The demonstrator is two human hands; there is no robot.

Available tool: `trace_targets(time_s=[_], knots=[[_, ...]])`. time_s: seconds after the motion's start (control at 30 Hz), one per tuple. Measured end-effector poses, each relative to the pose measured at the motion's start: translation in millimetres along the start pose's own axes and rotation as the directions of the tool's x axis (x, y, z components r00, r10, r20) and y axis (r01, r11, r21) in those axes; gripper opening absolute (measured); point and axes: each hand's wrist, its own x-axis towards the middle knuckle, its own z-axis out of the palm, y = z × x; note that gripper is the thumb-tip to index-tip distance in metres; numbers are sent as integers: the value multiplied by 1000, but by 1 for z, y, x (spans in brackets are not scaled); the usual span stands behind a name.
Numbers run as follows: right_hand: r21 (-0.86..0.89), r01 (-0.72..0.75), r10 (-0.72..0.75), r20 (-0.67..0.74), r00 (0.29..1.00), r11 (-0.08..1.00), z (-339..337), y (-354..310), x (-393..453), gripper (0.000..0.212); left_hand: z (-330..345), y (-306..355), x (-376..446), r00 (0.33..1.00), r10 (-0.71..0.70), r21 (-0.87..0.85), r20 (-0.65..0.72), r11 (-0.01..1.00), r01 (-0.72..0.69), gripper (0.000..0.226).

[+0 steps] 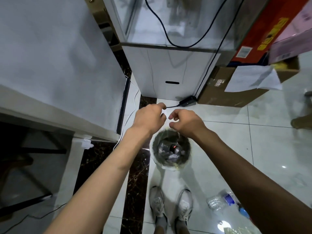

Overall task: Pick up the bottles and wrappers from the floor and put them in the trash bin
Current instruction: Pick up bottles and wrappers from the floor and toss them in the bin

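A round trash bin (154,159) with a white rim and dark liner stands on the tiled floor in front of my feet. Inside it lie crushed clear bottles (173,149), one with a red label. My left hand (148,119) and right hand (184,122) hover close together just above the bin's far rim, fingers loosely curled, with nothing visible in either. A crushed clear bottle (221,200) with a blue label and blue cap lies on the floor to my right, partly behind my right forearm. A yellowish wrapper (233,231) peeks in at the bottom edge.
A white table (50,65) fills the left, with crumpled white paper (87,143) by its leg. A white cabinet (168,70) stands ahead; a black power adapter (187,100) and cables lie at its foot. Cardboard boxes (228,92) sit at right. My shoes (170,203) are below the bin.
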Motion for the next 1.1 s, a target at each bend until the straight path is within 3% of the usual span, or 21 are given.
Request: trace_targets(time_s=[0.2,0.43,0.57,0.67,0.8,1.1], knots=[[-19,81,-83,-162,983,997,-75,-27,-65,30,-81,54,-26,995,76,54,-71,996,-72,35],[13,46,-39,-313,949,999,-144,-30,-187,30,-174,120,-98,970,224,182,-97,962,-204,32],[49,18,7,-456,890,999,-178,-27,-269,35,-222,171,-144,932,346,212,-110,924,-319,29],[117,-11,77,-570,818,993,-199,-23,-336,37,-252,222,-183,851,506,235,-142,852,-468,25],[213,-115,234,-706,669,970,-202,-11,-437,35,-277,286,-251,691,700,227,-178,713,-664,20],[492,-390,620,-701,353,778,-119,33,-642,39,-238,388,-404,379,925,182,-13,375,-909,27]])
